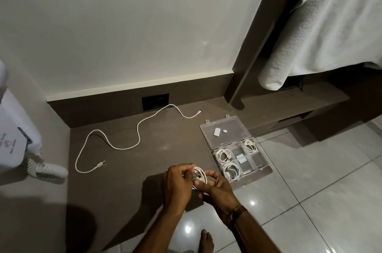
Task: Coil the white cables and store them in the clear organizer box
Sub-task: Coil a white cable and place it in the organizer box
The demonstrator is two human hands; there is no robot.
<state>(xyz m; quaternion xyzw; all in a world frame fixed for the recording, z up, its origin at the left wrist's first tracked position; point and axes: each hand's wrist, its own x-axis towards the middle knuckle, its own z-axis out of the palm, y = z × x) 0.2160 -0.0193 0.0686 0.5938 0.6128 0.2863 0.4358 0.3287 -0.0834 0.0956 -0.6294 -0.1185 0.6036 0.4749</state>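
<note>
Both hands hold one white cable wound into a small coil [201,176] just above the dark counter's front edge. My left hand [177,185] pinches the coil's left side; my right hand [219,189] cups it from the right. The clear organizer box [258,166] lies open to the right of the hands, its lid [225,133] flat behind it. Three of its compartments each hold a coiled white cable [224,155]. A long white cable [132,141] lies uncoiled across the counter to the left.
The dark counter [115,190] meets the wall, where a black socket plate [155,101] sits. A white appliance with a spiral cord [47,170] hangs at left. White towels [322,31] hang at upper right. Glossy floor tiles [310,201] and a bare foot [206,241] are below.
</note>
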